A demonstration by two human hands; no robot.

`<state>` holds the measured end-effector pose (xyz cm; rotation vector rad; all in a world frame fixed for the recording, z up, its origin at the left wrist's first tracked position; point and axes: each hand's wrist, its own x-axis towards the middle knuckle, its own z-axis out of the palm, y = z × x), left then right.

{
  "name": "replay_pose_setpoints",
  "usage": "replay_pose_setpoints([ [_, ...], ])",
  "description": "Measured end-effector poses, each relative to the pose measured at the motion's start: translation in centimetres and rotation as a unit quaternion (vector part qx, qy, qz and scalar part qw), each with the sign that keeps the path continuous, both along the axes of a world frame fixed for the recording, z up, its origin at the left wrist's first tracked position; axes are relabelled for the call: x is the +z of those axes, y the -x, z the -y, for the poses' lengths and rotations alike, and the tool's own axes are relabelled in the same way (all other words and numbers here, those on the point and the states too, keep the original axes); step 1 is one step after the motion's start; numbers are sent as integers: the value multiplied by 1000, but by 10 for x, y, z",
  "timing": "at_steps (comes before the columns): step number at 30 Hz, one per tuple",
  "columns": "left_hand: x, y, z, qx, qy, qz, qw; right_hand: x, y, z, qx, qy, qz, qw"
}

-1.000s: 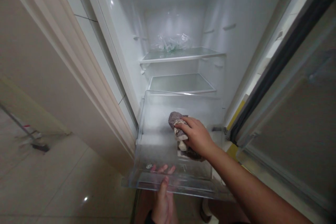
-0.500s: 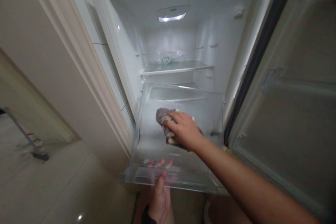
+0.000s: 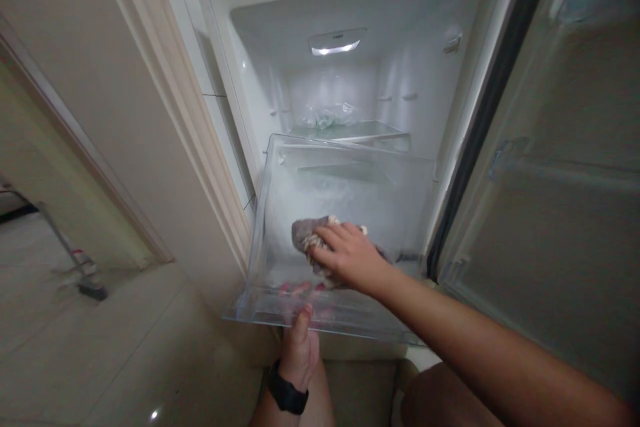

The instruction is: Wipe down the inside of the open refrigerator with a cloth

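Observation:
A clear plastic fridge drawer (image 3: pixel 280 200) sticks out of the open fridge (image 3: pixel 350 7), tilted up toward me. My left hand (image 3: pixel 299 343), with a black watch on the wrist, grips the drawer's front lip from below, thumb on top and fingers showing through the plastic. My right hand (image 3: pixel 347 255) is inside the drawer, closed on a grey and cream cloth (image 3: pixel 306 235) pressed against the drawer's floor.
A glass shelf (image 3: pixel 360 132) at the back of the fridge carries a crumpled clear plastic bag (image 3: pixel 327 113). The open fridge door (image 3: pixel 565 167) stands on the right. A beige wall and door frame (image 3: pixel 165 113) are close on the left. A mop head (image 3: pixel 90 287) lies on the tiled floor.
The drawer's front has been lifted and tilted up, hiding the lower shelf. My right hand has slid the cloth left and toward the drawer's front. My left hand stays on the front lip.

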<state>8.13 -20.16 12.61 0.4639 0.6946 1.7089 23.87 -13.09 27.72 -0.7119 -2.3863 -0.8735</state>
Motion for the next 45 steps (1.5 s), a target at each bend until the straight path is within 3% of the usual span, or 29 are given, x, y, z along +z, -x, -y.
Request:
replay_pose_setpoints([
  [3, 6, 0, -5, 12, -19, 5, 1000, 0, 8, 9, 70, -6, 74, 995],
  [5, 9, 1, -4, -4, -27, -3, 1000, 24, -3, -2, 30, -21, 33, 999],
  [8, 12, -1, 0, -37, -35, -8, 999, 73, -20, -27, -84, -31, -100, 991],
  [10, 13, -6, 0, -47, -39, 0, 998, 91, -17, -35, -109, -22, -131, 985],
  [12, 14, -11, -3, -45, -38, 8, 998, 85, 1, -30, -82, -11, -88, 993],
  [14, 14, -15, -9, -26, -41, 4, 999, 62, 25, -16, -20, 1, 5, 1000],
  [16, 15, -15, -14, 1, -49, -11, 999, 38, 41, -2, 58, 11, 107, 993],
  [18, 16, -10, -17, 16, -54, -23, 998, 30, 44, 3, 114, 5, 166, 980],
  [20, 19, -3, -16, 1, -54, -23, 998, 45, 32, -4, 112, -19, 155, 981],
  [23, 23, 6, -11, -31, -48, -12, 998, 87, 5, -27, 9, -57, 38, 998],
  [25, 24, 9, -7, -35, -41, -4, 999, 105, -5, -35, -46, -64, -16, 997],
  [28, 20, 8, -6, -35, -34, 9, 999, 91, 2, -24, -33, -47, 25, 998],
  [31, 17, 5, -8, -25, -29, 24, 999, 54, 17, -1, 73, -16, 148, 986],
  [33, 20, 6, -10, -14, -28, 35, 999, 47, 17, 5, 114, -6, 197, 974],
  [35, 26, 8, -13, -9, -33, 47, 998, 64, 5, 0, 79, -14, 172, 982],
  [38, 41, 13, -18, -5, -58, 44, 997, 113, -26, -16, -43, -47, 50, 997],
  [40, 50, 14, -22, -4, -75, 35, 997, 131, -41, -20, -96, -60, 0, 994],
  [42, 57, 13, -28, -10, -85, 35, 996, 126, -45, -15, -97, -54, 26, 993],
  [45, 65, 9, -37, -10, -94, 48, 994, 94, -40, 0, -20, -14, 160, 987],
])
